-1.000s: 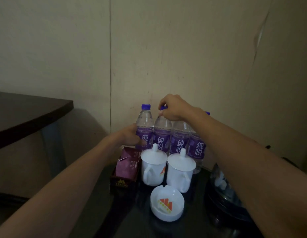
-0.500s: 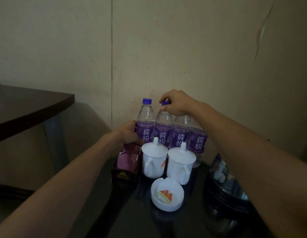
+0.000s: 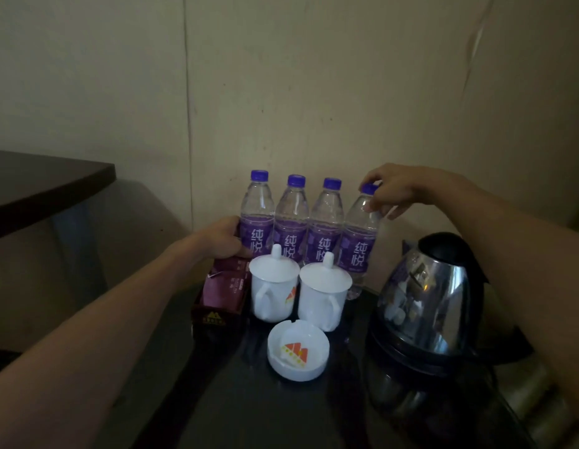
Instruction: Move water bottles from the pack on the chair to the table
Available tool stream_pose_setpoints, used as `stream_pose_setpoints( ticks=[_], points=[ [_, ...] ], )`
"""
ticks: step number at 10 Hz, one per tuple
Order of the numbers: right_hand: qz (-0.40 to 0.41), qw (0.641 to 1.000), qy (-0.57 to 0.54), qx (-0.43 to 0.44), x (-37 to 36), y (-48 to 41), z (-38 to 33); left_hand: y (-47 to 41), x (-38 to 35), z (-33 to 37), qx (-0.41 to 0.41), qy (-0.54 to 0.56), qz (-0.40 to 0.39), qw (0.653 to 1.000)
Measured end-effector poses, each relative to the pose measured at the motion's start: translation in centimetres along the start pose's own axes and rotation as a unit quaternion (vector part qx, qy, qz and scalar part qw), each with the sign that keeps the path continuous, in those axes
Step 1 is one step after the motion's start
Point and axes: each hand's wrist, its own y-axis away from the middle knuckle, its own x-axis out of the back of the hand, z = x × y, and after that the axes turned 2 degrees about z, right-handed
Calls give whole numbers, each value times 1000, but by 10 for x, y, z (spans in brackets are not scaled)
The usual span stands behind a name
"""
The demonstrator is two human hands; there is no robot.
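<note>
Four bottles (image 3: 309, 228) in a row on counter (image 3: 249, 400), by wall. Left hand (image 3: 221, 239) grips leftmost; right hand (image 3: 395, 189) pinches rightmost's cap. Box (image 3: 221, 296) holds sachets. Cups (image 3: 301, 286) lidded; contents hidden.

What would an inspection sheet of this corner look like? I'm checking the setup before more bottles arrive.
Surface: dark glossy table, crowded at the back.
Job's things: four water bottles with purple caps and labels, upright in a row against the wall; the rightmost bottle leans slightly.
Clutter: two lidded white mugs, a white ashtray, a dark red box of packets, a steel kettle on its base.
Hands: left hand against the leftmost bottle's label; right hand pinching the rightmost bottle's cap.
Cables: nothing seen.
Surroundings: beige wall, a dark desk at left.
</note>
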Motion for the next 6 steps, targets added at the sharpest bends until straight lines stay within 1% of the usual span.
stream_pose_setpoints(
  ticks=[1, 4, 5, 6],
  points=[
    [21, 999, -36, 14, -5, -2, 3, -3, 1, -1, -8, -13, -4, 1000],
    [26, 998, -49, 18, -6, -5, 6, -6, 3, 2, 11, -19, -21, 1000],
    [8, 1000, -29, 6, -5, -5, 5, -3, 2, 4, 9, -36, -32, 999],
    [50, 998, 29, 24, -1, -4, 8, -6, 8, 6, 40, -3, 1, 999]
  ],
)
